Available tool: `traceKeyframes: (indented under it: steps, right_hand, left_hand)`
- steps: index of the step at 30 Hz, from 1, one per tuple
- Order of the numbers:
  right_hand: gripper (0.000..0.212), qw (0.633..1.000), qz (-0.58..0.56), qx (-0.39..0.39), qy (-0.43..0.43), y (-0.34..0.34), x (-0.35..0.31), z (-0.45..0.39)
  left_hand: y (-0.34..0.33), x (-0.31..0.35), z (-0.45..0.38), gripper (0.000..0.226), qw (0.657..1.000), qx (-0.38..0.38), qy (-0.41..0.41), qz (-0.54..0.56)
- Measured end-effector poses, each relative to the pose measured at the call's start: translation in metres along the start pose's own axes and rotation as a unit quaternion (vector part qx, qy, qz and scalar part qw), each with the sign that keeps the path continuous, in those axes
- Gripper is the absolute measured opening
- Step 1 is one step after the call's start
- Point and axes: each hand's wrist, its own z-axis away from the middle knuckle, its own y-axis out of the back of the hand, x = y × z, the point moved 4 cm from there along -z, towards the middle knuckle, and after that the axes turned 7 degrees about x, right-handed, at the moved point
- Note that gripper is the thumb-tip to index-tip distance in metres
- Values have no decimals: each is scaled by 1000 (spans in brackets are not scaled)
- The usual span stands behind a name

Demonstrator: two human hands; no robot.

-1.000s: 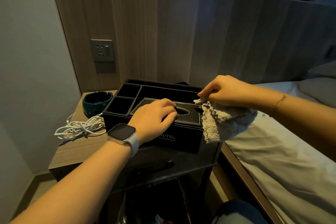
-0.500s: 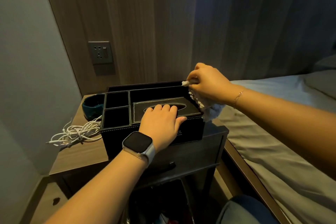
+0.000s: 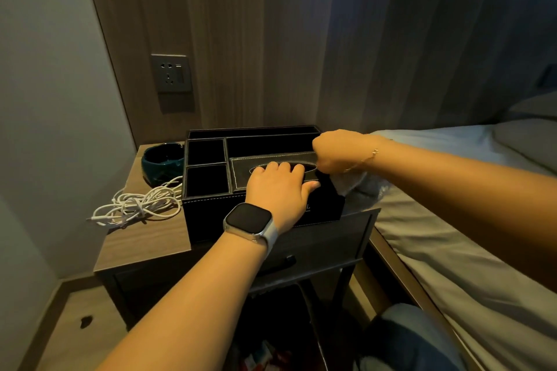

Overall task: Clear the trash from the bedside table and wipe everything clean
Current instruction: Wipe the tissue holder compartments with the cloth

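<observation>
A black leather organiser box (image 3: 211, 205) with a tissue slot and several open compartments stands on the wooden bedside table (image 3: 144, 238). My left hand (image 3: 278, 190), a watch on its wrist, lies flat on the box's tissue lid with fingers spread. My right hand (image 3: 337, 152) is closed on a pale cloth (image 3: 351, 182) and presses it against the box's right edge. Most of the cloth hangs below the hand beside the box.
A dark teal ashtray (image 3: 161, 161) sits at the table's back left. A tangle of white cable (image 3: 138, 205) lies in front of it. A wall socket (image 3: 171, 72) is above. The bed (image 3: 452, 235) lies to the right. A dark bin (image 3: 280, 331) with trash stands under the table.
My right hand with the cloth has moved from the box's back right corner down along its right edge. My left hand stays pressed on the lid.
</observation>
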Motion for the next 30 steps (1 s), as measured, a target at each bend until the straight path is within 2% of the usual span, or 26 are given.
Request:
traceKeyframes:
  steps: [2,5,8,11,13,16,19,22,25,27,30]
  right_hand:
    - [24,997,-72,-5,-12,-1,12,20]
    - [19,988,-152,-24,-9,-3,30,48]
    - [25,974,-226,23,-15,17,43,59]
    - [29,978,-192,83,-27,31,45,32]
    - [26,984,-163,62,-38,24,36,6]
    - [12,995,-96,14,-30,11,15,-11]
    - [25,998,-69,1,7,2,8,-9]
    - [16,991,-128,3,48,-10,18,21]
    - [23,963,-259,3,73,-12,31,67]
    - [27,949,-308,47,59,-4,38,75]
    - [27,947,-287,147,4,12,40,49]
  left_hand:
    - [1,0,1,49,1000,1,-2,1]
    - [0,0,0,49,1000,-5,-3,4]
    - [-1,-2,-2,49,1000,-4,-11,6]
    - [-1,-3,-3,48,1000,1,-15,3]
    - [-2,-3,-2,48,1000,0,-12,7]
    - [-2,-3,-2,48,1000,-2,-11,2]
    - [-3,-4,-1,48,1000,4,-9,-2]
    - [-3,-3,0,50,1000,9,-3,-2]
    - [-2,-2,0,49,1000,8,-3,-2]
    - [-1,-1,0,49,1000,4,-10,3]
    - [5,-6,2,49,1000,-1,-24,1]
